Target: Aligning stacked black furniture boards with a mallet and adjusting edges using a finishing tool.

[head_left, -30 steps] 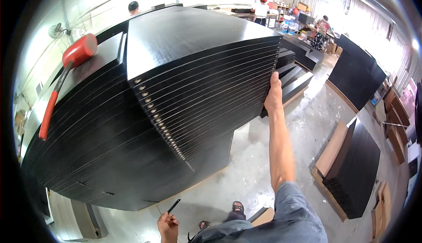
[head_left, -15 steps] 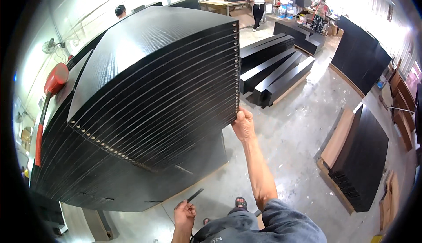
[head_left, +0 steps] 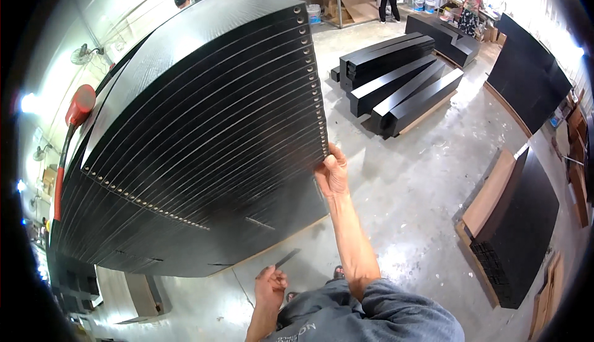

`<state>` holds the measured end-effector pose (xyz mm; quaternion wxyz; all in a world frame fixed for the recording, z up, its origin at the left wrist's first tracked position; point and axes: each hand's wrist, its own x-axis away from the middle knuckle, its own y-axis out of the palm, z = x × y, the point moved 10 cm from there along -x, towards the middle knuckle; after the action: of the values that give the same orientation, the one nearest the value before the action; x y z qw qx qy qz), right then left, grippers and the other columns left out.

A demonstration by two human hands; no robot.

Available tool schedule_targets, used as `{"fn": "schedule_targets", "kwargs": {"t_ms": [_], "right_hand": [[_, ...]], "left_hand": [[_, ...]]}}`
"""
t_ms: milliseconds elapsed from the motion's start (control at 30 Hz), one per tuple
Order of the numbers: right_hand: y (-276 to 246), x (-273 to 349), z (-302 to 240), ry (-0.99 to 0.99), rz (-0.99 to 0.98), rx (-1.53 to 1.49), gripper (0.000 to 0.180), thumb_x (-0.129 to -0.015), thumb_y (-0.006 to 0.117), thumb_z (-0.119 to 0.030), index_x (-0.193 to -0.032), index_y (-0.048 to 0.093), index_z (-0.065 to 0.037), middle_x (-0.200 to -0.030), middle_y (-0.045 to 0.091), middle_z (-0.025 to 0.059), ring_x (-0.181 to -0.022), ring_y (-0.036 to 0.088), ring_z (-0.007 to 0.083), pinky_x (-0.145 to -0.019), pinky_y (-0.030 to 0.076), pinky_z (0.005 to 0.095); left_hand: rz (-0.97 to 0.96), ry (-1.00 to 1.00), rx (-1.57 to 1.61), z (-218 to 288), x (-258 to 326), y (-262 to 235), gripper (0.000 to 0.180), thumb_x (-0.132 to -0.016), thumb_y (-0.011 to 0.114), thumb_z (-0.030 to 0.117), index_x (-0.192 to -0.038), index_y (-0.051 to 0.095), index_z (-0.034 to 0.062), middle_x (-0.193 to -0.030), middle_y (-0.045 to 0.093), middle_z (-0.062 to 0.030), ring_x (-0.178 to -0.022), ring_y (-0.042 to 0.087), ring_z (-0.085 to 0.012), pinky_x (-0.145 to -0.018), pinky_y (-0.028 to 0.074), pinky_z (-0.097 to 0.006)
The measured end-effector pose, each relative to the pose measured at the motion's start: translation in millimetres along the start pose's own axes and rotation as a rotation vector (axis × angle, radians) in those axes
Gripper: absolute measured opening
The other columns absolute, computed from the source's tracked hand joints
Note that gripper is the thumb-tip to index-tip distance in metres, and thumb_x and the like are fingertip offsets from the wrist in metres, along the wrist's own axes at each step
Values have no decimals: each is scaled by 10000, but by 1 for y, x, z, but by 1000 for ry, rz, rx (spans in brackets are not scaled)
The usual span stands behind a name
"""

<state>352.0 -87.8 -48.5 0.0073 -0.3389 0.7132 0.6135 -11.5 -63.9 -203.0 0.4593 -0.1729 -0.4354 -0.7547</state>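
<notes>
Flanking black panels (head_left: 204,94), red mallet (head_left: 81,105); left hand (head_left: 271,286) clutching dark strip (head_left: 288,257), right hand (head_left: 335,173) touching edge, grip unclear.

The left hand (head_left: 271,285) holds a blurred strip (head_left: 288,258).

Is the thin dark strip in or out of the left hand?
In the left hand: its fingers are curled, and the thin dark strip juts from them, blurred.
</notes>
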Motion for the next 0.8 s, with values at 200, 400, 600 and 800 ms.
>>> {"fn": "schedule_targets", "kwargs": {"t_ms": [200,400,600,800], "right_hand": [[-16,4,-2,-66,97,-24,326,-911,700,-144,-1218,675,-41,-1423,535,188,-1343,487,297,-1134,391,460],[-19,32,-52,106,448,619,507,-986,531,-479,-949,673,6,-867,677,97,-759,632,144,-564,474,277],[44,40,-73,227,225,883,501,-988,541,-466,-811,661,-12,-600,605,30,-447,512,95,-431,384,223],[70,4,-82,245,197,984,492,-995,561,-409,-696,617,-23,-541,495,-19,-484,391,52,-454,284,243]], "left_hand": [[7,7,17,-1,5,27,147,-941,612,160,-811,610,91,-721,656,-80,-613,600,-227,-574,450,-354],[-270,353,-118,72,26,179,245,-962,610,177,-734,604,85,-743,658,-90,-643,591,-198,-562,414,-330],[-375,336,-223,74,30,277,232,-958,637,198,-788,657,41,-739,667,-119,-594,595,-186,-536,460,-299],[-379,368,-186,79,23,301,222,-956,641,201,-813,660,33,-750,676,-130,-580,605,-185,-544,481,-287]]}}
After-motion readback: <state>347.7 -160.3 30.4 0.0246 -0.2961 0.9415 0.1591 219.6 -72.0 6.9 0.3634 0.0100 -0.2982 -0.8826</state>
